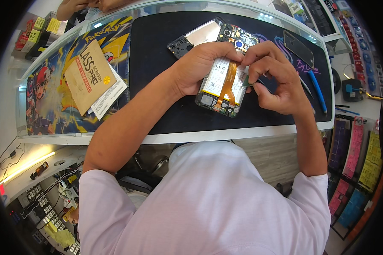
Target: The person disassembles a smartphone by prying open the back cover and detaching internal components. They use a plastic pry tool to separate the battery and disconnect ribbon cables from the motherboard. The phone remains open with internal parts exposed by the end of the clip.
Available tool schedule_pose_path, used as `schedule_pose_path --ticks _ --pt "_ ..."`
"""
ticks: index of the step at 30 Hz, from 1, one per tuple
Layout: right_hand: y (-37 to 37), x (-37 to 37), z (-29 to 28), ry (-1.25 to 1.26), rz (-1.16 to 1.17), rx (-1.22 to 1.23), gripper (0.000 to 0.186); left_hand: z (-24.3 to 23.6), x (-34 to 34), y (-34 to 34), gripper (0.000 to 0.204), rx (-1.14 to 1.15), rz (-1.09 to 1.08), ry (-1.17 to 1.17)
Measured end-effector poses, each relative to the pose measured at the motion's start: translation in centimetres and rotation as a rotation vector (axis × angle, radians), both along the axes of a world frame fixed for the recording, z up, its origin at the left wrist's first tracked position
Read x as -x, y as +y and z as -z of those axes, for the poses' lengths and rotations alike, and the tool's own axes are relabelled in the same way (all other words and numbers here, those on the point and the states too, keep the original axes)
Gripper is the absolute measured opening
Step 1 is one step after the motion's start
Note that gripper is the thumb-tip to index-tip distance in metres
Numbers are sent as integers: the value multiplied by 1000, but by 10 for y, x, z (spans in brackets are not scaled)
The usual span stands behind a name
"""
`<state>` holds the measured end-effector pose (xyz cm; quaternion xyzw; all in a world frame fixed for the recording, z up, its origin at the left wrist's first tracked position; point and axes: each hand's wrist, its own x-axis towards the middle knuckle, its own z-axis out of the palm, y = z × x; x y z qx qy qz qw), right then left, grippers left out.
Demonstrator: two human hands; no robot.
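Observation:
An opened smartphone point(206, 100) with its circuit board bared is in my left hand point(200, 66), thumb over its upper part, near the camera parts. The silver-white battery point(216, 78) fills its middle. An orange ribbon cable point(228, 87) runs lengthwise over the battery down to the lower board. My right hand point(278, 78) pinches a small green pick point(247, 81) between thumb and finger at the battery's right edge. Whether its tip is under the battery cannot be made out. Some right fingers bend over the phone's upper right side.
Behind the phone lies a detached phone frame point(198, 36) on the black mat point(157, 38). A dark panel point(298, 47), a blue pen-shaped tool point(318, 91) and a thin metal tool point(305, 86) lie right. A brown envelope point(87, 80) lies left. Another person's hands point(74, 7) show beyond the counter.

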<state>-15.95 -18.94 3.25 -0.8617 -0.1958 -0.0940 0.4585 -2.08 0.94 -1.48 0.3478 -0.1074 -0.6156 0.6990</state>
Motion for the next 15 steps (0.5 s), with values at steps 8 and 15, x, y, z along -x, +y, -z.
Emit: schedule_pose_path --ticks 8,15 --pt "28 9 6 162 512 -143 37 -4 -5 -10 48 110 -197 -177" --pt "50 -2 15 146 640 -21 42 -4 2 -11 62 195 -342 -397"
